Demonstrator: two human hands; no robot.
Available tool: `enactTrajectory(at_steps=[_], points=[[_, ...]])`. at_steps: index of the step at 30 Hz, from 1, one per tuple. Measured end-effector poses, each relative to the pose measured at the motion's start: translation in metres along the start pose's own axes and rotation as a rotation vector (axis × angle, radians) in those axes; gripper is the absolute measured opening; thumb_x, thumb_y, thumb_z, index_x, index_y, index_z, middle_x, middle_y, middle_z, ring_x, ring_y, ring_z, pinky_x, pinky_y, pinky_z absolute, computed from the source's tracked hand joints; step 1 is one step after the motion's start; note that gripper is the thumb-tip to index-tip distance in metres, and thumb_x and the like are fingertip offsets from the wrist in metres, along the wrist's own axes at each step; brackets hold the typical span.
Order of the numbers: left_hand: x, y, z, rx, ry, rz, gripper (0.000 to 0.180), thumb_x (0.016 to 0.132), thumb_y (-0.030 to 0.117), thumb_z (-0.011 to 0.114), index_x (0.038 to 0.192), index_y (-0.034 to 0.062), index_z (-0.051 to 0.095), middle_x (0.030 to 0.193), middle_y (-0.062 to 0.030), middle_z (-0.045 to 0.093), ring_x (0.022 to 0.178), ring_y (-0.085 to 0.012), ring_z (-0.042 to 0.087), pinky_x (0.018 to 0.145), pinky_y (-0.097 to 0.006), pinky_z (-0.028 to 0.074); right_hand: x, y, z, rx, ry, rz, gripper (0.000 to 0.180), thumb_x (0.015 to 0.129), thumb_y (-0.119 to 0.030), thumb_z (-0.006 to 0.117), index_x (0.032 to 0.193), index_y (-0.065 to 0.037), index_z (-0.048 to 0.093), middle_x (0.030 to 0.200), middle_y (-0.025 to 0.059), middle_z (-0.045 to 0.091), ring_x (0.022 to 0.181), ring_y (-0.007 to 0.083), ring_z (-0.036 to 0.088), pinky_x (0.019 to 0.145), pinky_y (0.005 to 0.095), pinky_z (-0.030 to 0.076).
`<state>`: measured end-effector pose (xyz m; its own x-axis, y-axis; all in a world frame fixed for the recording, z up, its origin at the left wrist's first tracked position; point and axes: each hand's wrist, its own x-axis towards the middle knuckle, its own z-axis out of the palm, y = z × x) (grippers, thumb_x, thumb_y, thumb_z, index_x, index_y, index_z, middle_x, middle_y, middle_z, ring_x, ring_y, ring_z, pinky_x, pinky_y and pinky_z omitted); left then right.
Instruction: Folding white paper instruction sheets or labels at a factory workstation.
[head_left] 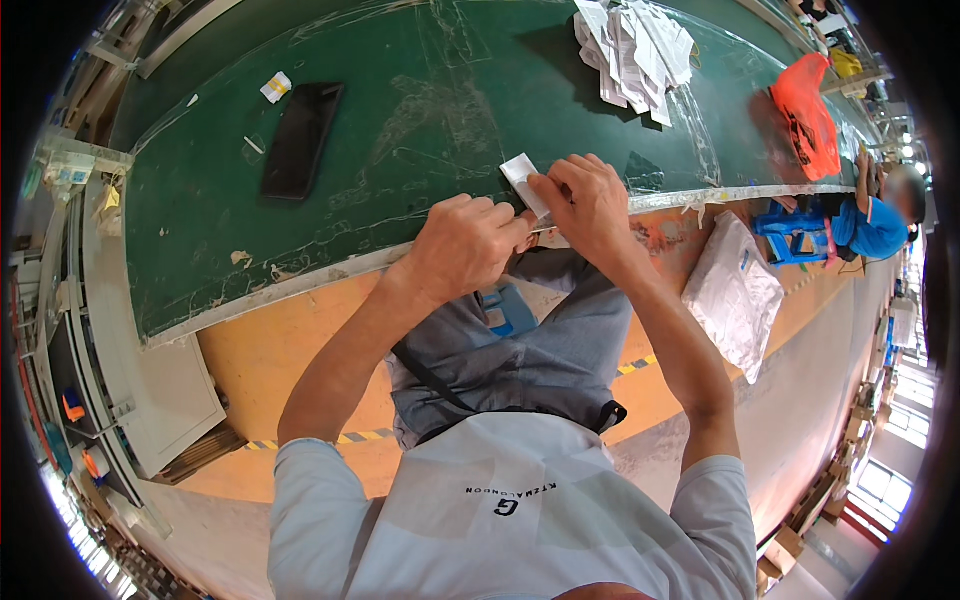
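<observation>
Both hands meet at the near edge of a green table (400, 110). My left hand (462, 243) and my right hand (585, 205) pinch a small white paper piece (520, 172) between their fingertips. The piece pokes out above the fingers and lies partly over the table edge. Most of its lower part is hidden by the fingers.
A black phone (300, 140) lies flat at the left of the table, with a small white and yellow scrap (276, 87) behind it. A pile of white paper strips (635, 50) sits at the far right, beside an orange plastic bag (808, 115). A white wrapped bundle (733, 295) lies on the floor; another person (880, 215) sits further right.
</observation>
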<state>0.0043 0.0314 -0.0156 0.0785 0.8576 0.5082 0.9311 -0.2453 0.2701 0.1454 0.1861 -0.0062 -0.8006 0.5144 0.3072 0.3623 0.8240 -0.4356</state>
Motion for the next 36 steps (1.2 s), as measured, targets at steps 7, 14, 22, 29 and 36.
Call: enactTrajectory(at_steps=[7, 14, 22, 29, 36], points=[[0.000, 0.001, 0.000, -0.010, 0.005, -0.032, 0.020, 0.089, 0.020, 0.068, 0.103, 0.0069, 0.075, 0.073, -0.0028, 0.061, 0.069, -0.0211, 0.064, 0.064, -0.035, 0.051, 0.004, -0.003, 0.003, -0.055, 0.009, 0.043, 0.030, 0.089, -0.027, 0.075, 0.070, -0.006, 0.065, 0.072, 0.0072, 0.065, 0.075, 0.0299, 0.061, 0.072, 0.0437, 0.044], [-0.002, -0.002, 0.003, -0.049, 0.027, -0.027, 0.029, 0.081, 0.008, 0.068, 0.109, 0.0095, 0.076, 0.072, -0.0016, 0.057, 0.068, -0.0203, 0.061, 0.062, -0.036, 0.050, 0.004, -0.005, 0.006, -0.056, 0.046, 0.076, 0.034, 0.088, -0.029, 0.076, 0.067, -0.006, 0.064, 0.069, 0.0070, 0.064, 0.074, 0.0301, 0.062, 0.071, 0.0439, 0.045], [0.004, -0.004, 0.001, 0.006, 0.114, -0.243, 0.031, 0.083, 0.011, 0.065, 0.112, 0.0116, 0.075, 0.074, -0.0043, 0.062, 0.068, -0.0232, 0.067, 0.063, -0.038, 0.054, 0.004, -0.004, 0.007, -0.071, 0.047, 0.043, 0.035, 0.092, -0.031, 0.074, 0.070, -0.004, 0.065, 0.069, 0.0099, 0.062, 0.073, 0.0319, 0.061, 0.067, 0.0455, 0.046], [0.011, -0.003, 0.009, 0.180, 0.029, -0.294, 0.032, 0.081, 0.013, 0.066, 0.111, 0.0141, 0.077, 0.073, -0.0037, 0.062, 0.067, -0.0233, 0.068, 0.062, -0.037, 0.056, 0.004, -0.005, -0.002, -0.138, -0.056, 0.057, 0.033, 0.092, -0.030, 0.070, 0.073, -0.003, 0.069, 0.078, 0.0129, 0.071, 0.080, 0.0349, 0.067, 0.074, 0.0479, 0.050], [0.009, -0.010, 0.004, 0.080, 0.028, -0.230, 0.034, 0.079, 0.006, 0.068, 0.111, 0.0147, 0.077, 0.072, -0.0053, 0.055, 0.065, -0.0245, 0.063, 0.058, -0.038, 0.052, -0.007, -0.019, -0.008, -0.110, -0.088, 0.116, 0.036, 0.094, -0.031, 0.067, 0.073, -0.001, 0.069, 0.080, 0.0155, 0.072, 0.080, 0.0362, 0.068, 0.073, 0.0493, 0.054]])
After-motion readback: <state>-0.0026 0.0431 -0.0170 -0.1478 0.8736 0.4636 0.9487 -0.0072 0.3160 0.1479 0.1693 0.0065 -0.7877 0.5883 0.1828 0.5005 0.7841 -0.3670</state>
